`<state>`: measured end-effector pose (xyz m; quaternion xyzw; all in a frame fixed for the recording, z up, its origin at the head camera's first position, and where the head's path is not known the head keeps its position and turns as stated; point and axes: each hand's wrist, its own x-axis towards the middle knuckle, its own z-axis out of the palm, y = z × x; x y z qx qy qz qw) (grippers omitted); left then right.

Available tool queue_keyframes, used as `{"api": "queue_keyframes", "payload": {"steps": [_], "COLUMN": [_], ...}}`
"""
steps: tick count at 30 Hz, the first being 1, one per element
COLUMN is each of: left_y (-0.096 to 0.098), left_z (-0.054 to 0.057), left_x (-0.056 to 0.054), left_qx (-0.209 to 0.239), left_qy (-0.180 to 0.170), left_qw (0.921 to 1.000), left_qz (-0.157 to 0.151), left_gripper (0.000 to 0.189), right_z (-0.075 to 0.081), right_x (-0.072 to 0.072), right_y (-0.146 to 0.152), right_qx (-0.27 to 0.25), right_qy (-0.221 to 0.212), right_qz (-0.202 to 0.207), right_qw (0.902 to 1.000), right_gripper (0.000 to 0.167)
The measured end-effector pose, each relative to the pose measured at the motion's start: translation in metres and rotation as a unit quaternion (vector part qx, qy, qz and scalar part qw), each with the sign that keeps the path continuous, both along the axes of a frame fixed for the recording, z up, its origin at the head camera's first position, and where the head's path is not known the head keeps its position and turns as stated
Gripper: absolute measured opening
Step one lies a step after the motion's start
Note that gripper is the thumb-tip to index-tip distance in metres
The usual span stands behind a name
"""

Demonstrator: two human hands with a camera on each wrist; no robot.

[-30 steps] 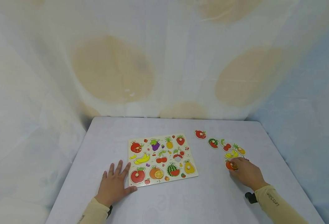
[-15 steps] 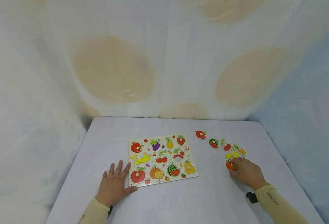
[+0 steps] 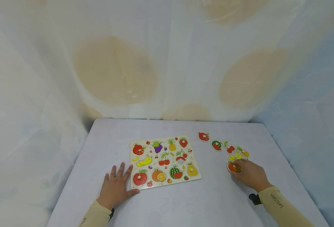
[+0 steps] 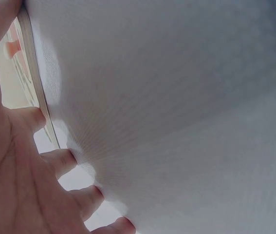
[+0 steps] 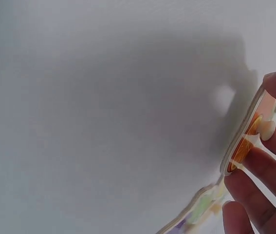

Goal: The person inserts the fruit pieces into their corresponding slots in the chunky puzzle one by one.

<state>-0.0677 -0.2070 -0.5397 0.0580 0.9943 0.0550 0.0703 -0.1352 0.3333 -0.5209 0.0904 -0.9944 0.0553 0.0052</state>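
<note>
A wooden fruit puzzle board [image 3: 155,165] lies left of centre, its edge also showing in the left wrist view. My left hand [image 3: 114,189] rests flat on the table with spread fingers, thumb and index finger right at the board's left edge. At the right, my right hand [image 3: 250,175] pinches an orange puzzle piece [image 3: 231,167]. In the right wrist view, thumb and fingers are around this piece [image 5: 247,141] and its pale knob [image 5: 266,129], and the piece stands tilted. A banana piece [image 3: 235,156] lies just beyond it, partly overlapped by the hand.
Pineapple [image 3: 243,151], cherry [image 3: 229,147], watermelon [image 3: 216,145] and pomegranate [image 3: 203,136] pieces lie toward the back right. Beneath the right hand, a piece with purple on it [image 5: 189,222] shows in the right wrist view. Fabric walls enclose the white table [image 3: 184,208].
Over the last half second the orange piece has shifted slightly left with my right fingers. My left hand and the board have stayed in place.
</note>
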Motion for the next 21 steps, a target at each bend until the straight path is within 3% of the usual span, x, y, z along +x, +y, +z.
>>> {"api": "queue_keyframes", "payload": {"steps": [12,21], "left_y": [0.0,0.0], "left_z": [0.001,-0.002], "left_x": [-0.001,-0.002], "left_qx": [0.005,0.003], "left_qy": [0.003,-0.002], "left_qw": [1.0,1.0], "left_qz": [0.002,0.003], "left_gripper": [0.105,0.106], "right_z": [0.023,0.03], "right_x": [-0.004,-0.01], "right_y": [-0.033,-0.07], "right_qx": [-0.025,-0.036], "right_qy": [-0.003,0.005], "right_qz": [0.01,0.038], "right_qw": [0.9996,0.9986], "right_gripper": [0.044,0.045]}}
